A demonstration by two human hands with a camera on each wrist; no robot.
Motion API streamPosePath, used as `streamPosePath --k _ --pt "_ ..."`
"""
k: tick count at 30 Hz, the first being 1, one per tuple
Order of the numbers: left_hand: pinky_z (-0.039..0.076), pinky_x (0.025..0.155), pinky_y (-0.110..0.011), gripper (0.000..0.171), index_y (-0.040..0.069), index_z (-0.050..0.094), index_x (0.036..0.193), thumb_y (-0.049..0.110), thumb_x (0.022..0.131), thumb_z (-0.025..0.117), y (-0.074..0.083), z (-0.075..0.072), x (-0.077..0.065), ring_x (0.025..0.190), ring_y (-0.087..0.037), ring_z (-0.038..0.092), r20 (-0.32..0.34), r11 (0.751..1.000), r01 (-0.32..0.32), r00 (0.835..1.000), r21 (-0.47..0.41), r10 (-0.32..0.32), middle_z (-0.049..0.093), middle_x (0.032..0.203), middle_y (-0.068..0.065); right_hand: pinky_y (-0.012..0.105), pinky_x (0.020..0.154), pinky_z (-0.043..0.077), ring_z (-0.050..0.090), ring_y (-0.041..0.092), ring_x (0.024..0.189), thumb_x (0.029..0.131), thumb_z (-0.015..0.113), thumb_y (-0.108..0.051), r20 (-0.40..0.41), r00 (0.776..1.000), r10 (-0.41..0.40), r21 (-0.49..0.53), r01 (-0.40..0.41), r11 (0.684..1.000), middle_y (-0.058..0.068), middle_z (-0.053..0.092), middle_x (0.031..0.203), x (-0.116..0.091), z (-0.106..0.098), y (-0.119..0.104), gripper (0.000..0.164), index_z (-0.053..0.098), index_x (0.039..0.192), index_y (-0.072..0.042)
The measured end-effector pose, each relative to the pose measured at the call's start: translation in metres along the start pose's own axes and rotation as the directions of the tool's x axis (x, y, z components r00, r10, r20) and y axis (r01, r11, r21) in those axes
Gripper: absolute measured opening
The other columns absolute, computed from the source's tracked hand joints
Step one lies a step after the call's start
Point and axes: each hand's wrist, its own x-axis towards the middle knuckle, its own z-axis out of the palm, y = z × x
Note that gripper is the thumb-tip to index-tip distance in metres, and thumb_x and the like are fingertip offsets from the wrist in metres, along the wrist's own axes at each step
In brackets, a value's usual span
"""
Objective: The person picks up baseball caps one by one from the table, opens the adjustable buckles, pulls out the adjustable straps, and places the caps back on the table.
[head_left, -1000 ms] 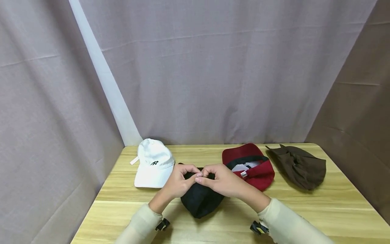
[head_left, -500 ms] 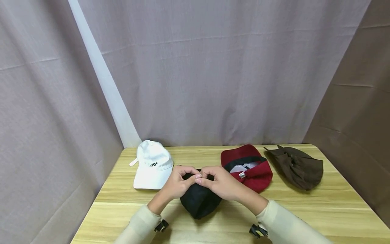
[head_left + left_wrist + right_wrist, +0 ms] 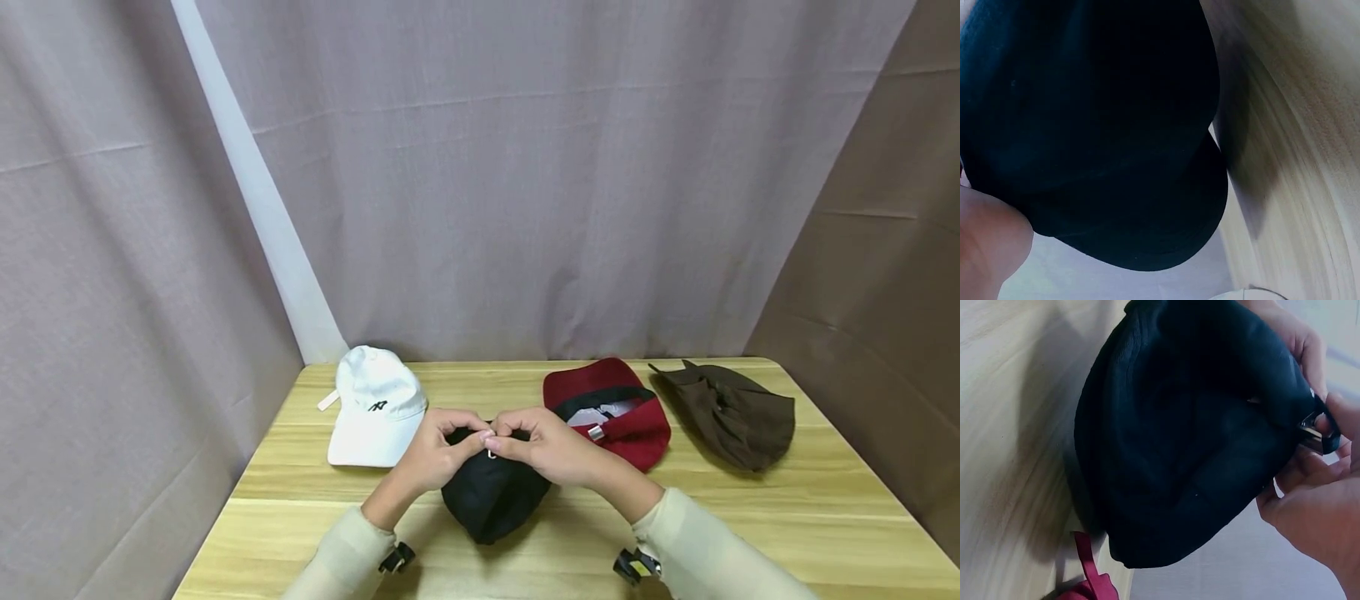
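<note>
Between both hands is a black cap (image 3: 491, 504), its rounded crown toward me in the head view and its hollow underside showing in the right wrist view. My left hand (image 3: 438, 450) and right hand (image 3: 551, 450) meet at the cap's upper edge, thumbs and forefingers pinching it. A metal buckle (image 3: 1311, 434) on a short black strap (image 3: 1333, 428) sits at those fingertips in the right wrist view. The left wrist view is mostly filled by the cap's dark cloth (image 3: 1097, 125). Which fingertip presses which part of the strap is partly hidden.
A white cap (image 3: 378, 408) lies at the left of the wooden table (image 3: 315, 533). Right of my hands is a dark red cap (image 3: 637, 425), underside up, close to the right forearm. Farther right lies a dark brown hat (image 3: 735, 417). Grey curtains (image 3: 480, 208) enclose the table.
A small shiny piece of the buckle now shows below the thumbs in the head view. The fingertips have shifted slightly and the black cap hangs a little lower; both hands keep their pinch.
</note>
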Motion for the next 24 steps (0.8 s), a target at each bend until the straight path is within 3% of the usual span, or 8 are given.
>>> streamPosePath --k 7,16,21,24 --pt "0.055 0.075 -0.027 0.012 0.012 0.075 0.088 0.010 0.095 0.066 -0.003 -0.003 0.000 0.078 -0.004 0.065 0.025 0.999 -0.014 1.000 -0.040 0.015 0.073 0.079 -0.011 0.025 0.081 0.047 0.057 0.014 0.087 0.099 0.059 -0.012 0.070 0.997 -0.039 0.130 0.030 0.991 0.013 0.063 0.089 0.004 -0.002 0.008 0.024 0.059 0.077 -0.005" --pt "0.056 0.074 -0.028 0.013 0.009 0.074 0.086 0.006 0.095 0.065 -0.002 0.000 0.000 0.077 -0.005 0.065 0.006 0.996 -0.034 0.999 -0.083 0.035 0.072 0.078 -0.015 0.027 0.085 0.047 0.057 0.010 0.092 0.100 0.057 -0.012 0.132 0.991 -0.037 0.242 0.004 0.970 0.003 0.062 0.095 0.003 -0.008 0.015 0.024 0.060 0.079 -0.001" --pt "0.057 0.077 -0.029 0.012 0.010 0.075 0.087 0.009 0.095 0.065 0.000 0.001 0.001 0.080 -0.006 0.068 -0.013 0.998 -0.013 1.000 -0.055 0.012 0.074 0.081 -0.013 0.026 0.083 0.048 0.058 0.011 0.090 0.100 0.059 -0.013 0.110 0.994 -0.019 0.211 -0.005 0.977 0.002 0.063 0.093 0.003 -0.010 0.013 0.023 0.061 0.079 -0.003" --pt "0.057 0.078 -0.029 0.012 0.011 0.076 0.087 0.011 0.095 0.066 0.001 0.001 0.002 0.082 -0.006 0.069 -0.034 1.000 0.010 0.999 -0.015 -0.010 0.076 0.082 -0.010 0.027 0.085 0.049 0.061 0.012 0.092 0.098 0.062 -0.018 0.058 0.998 0.006 0.108 -0.012 0.994 0.002 0.068 0.094 0.003 -0.009 0.009 0.022 0.063 0.079 -0.008"
